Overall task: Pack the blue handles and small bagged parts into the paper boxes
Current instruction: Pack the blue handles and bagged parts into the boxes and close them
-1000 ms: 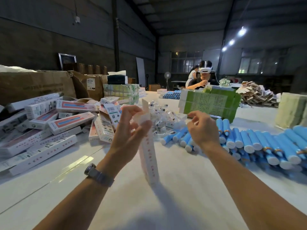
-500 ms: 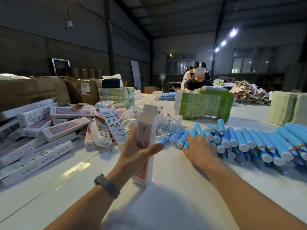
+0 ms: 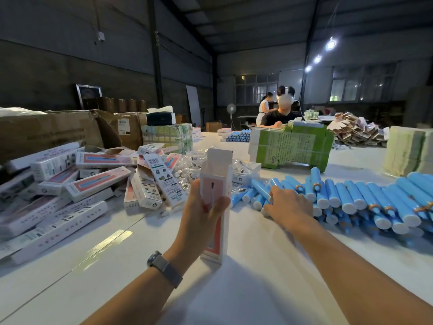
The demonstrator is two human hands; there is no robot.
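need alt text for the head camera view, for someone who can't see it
A left hand holds a tall white and pink paper box upright, top flap open, on a white table, while the right hand reaches into a pile of blue cylindrical handles. Packed boxes lie heaped at left.

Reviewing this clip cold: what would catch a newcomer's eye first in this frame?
Probably the upright paper box at centre, top flap open, held by the left hand. Next, the long heap of blue handles spread across the table's right side, with the right hand resting on its near end. On the left lies a jumbled pile of packed boxes, and clear bagged parts sit behind the held box.
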